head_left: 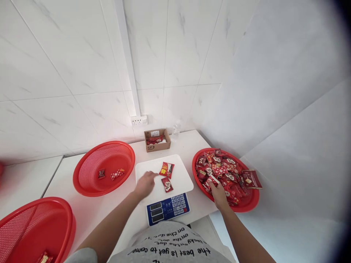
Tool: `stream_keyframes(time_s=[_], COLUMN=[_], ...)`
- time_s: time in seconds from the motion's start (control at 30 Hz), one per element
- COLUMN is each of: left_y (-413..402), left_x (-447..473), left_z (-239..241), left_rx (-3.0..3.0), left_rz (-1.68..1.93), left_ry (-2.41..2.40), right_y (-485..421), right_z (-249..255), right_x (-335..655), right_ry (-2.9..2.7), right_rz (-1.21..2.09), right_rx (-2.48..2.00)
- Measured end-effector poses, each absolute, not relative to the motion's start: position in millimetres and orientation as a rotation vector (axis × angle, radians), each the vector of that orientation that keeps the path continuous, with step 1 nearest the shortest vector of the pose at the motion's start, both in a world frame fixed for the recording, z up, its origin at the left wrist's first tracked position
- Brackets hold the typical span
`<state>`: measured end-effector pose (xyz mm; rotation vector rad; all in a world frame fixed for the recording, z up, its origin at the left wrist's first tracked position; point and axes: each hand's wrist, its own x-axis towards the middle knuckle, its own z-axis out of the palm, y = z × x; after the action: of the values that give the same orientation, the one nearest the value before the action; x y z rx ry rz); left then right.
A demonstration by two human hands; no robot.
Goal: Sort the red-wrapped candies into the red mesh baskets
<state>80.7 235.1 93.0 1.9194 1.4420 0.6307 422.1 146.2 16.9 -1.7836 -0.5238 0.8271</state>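
My left hand (146, 184) is over the white tray (181, 179) of a digital scale, holding nothing. Its index finger stretches out to the edge of a red and yellow snack packet (166, 170). A smaller dark red snack packet (167, 184) lies just below that one on the tray. On the right, my right hand (219, 195) reaches into a red plastic basket (253, 204) heaped with red snack packets (231, 177). Its fingers are closed at a packet with a white edge (214, 178), partly hidden by the hand.
The blue scale keypad (168, 208) faces me. To the left stand a red basket (82, 164) with a few packets and another red basket (68, 215) nearer me. A small cardboard box (157, 147) of packets and a clear plastic bottle (176, 130) stand by the tiled wall.
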Motion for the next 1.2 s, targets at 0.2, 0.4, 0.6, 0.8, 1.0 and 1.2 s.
stream_keyframes(time_s=[0.2,0.4,0.6,0.8,1.0,1.2], left_y=[216,217,212,216,217,229], left_x=[130,133,138,139,139,141], left_z=[80,83,87,86,86,84], left_rx=[2.724,2.707,2.641,2.549,2.474,2.288], left_rz=[-0.008,-0.057,-0.086,-0.115,-0.07,0.108], left_ry=[0.838,0.954,1.041,1.102,1.123,1.359], right_y=[145,144,145,145,145,146], right_z=[18,7,8,14,13,12], right_x=[423,428,428,424,425,426], right_ry=[-0.564,-0.588,-0.569,-0.553,-0.557,-0.532], right_rz=[0.734,0.747,0.775,0.811,0.807,0.813], right_rx=[-1.844,-1.791,-1.771,-1.762,-1.763,-1.761])
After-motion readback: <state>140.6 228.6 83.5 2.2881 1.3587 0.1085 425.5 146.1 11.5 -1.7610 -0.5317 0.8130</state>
